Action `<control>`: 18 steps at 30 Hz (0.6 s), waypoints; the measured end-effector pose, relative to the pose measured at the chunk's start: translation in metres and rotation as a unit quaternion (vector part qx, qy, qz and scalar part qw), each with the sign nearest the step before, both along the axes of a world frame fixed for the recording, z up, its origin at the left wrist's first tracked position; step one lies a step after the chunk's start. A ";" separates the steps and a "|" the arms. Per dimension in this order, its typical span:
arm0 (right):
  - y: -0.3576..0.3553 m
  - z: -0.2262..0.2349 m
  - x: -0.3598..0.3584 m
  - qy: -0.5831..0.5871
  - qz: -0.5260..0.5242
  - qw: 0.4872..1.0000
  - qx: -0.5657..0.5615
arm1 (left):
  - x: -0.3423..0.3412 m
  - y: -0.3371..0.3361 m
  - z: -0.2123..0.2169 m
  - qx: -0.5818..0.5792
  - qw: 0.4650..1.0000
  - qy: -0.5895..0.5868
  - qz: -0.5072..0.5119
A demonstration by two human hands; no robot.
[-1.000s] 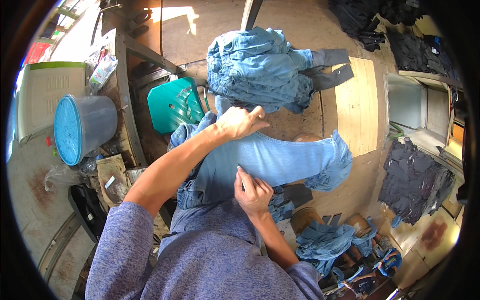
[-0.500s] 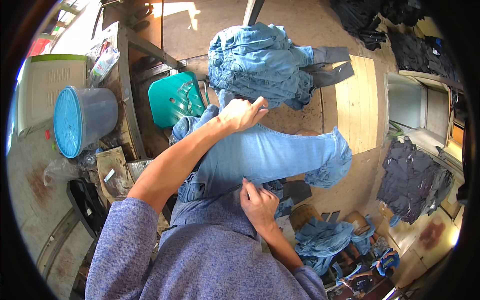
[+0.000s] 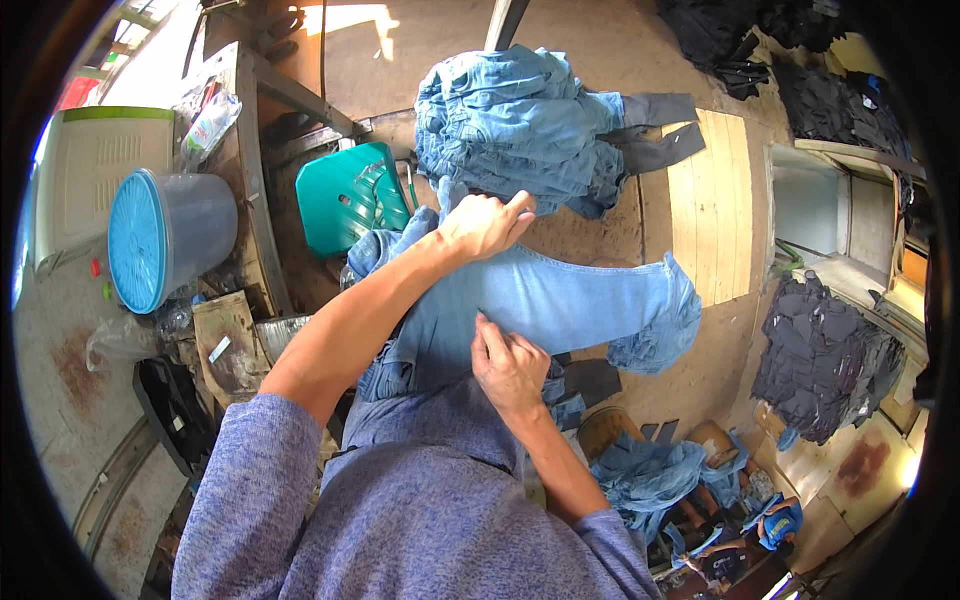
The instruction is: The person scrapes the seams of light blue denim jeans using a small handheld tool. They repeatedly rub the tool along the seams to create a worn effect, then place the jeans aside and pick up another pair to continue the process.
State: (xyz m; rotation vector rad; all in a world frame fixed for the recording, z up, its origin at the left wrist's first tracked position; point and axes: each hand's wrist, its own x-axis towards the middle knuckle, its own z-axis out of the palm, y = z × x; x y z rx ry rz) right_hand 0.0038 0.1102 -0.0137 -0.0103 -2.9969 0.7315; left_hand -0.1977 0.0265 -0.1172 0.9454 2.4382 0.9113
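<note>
A pair of light blue jeans lies stretched across my lap, its leg reaching to the right. My left hand is closed on the upper edge of the jeans, arm stretched forward. My right hand pinches the lower edge of the same jeans close to my body, with something thin between its fingers that I cannot make out. Just beyond my left hand a pile of light blue jeans sits on the floor.
A teal plastic stool stands at my left, beside a wooden bench and a grey bucket with a blue lid. Dark garments are heaped at right. More blue denim lies at lower right.
My left hand has stayed gripping the jeans' upper edge and shifted slightly. My right hand has dipped toward my body and come back to the lower edge. The jeans shifted a little.
</note>
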 end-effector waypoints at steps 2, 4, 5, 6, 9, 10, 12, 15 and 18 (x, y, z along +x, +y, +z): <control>0.003 0.012 0.012 -0.017 0.003 1.000 0.004 | 0.000 0.000 0.001 0.002 1.000 -0.005 0.000; 0.004 0.017 0.017 -0.049 -0.017 0.998 -0.022 | 0.000 0.001 0.002 0.000 1.000 -0.010 0.002; 0.005 0.019 0.019 -0.037 -0.029 0.998 -0.042 | 0.000 0.001 0.003 -0.001 1.000 -0.012 0.003; 0.005 0.015 0.016 -0.033 -0.034 0.998 -0.051 | 0.000 0.001 0.003 -0.001 1.000 -0.013 0.003; 0.004 0.000 0.001 0.003 -0.037 0.997 -0.066 | 0.000 0.001 0.004 -0.010 1.000 -0.012 0.000; 0.003 -0.001 0.001 0.018 -0.031 0.998 -0.059 | 0.000 0.001 0.004 -0.008 1.000 -0.011 0.000; 0.002 -0.006 -0.003 0.017 -0.027 0.998 -0.050 | 0.000 0.001 0.004 -0.013 1.000 -0.010 0.000; 0.002 -0.009 -0.004 0.019 -0.017 0.999 -0.036 | 0.000 0.001 0.004 -0.007 1.000 -0.012 0.003; 0.003 -0.003 0.002 -0.041 0.001 0.999 0.000 | 0.001 0.002 0.004 -0.016 1.000 -0.016 0.004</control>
